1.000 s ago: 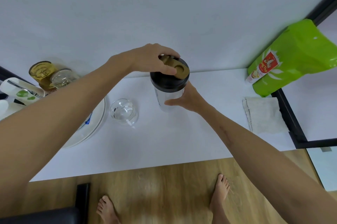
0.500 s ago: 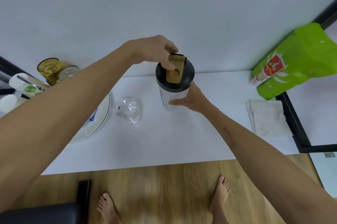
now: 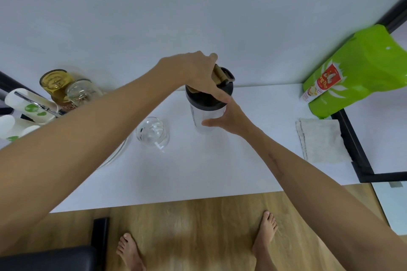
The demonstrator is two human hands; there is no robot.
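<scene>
Left hand [image 3: 198, 72] comes down from above, fingers curled over the round black screw lid [image 3: 207, 103], thumb along its near rim, palm partly covering the tan plastic flip cap [image 3: 220, 74]. This is a clamped top grip, likely for twisting the lid or working the cap; which one cannot be told. Right hand [image 3: 231, 118] wraps the clear plastic shaker bottle [image 3: 206, 116] just under the lid, thumb across the near wall, other fingers hidden behind. It grips firmly, probably so the body does not spin or tip while the top hand works. The shaker bottle stands upright on the flat white table [image 3: 198, 171], close to the back wall, which keeps it steady. Left of the bottle, near but apart, sits a clear glass cup [image 3: 152, 134], mouth up. Further left lie stacked white plates [image 3: 116, 153], mostly under the forearm, and beyond them an amber glass jar [image 3: 56, 81] beside a clear glass jar [image 3: 81, 92]. Right of the bottle, well apart, lies a folded grey cloth [image 3: 319, 140], with a bright green plastic pouch [image 3: 356, 72] leaning behind it.
</scene>
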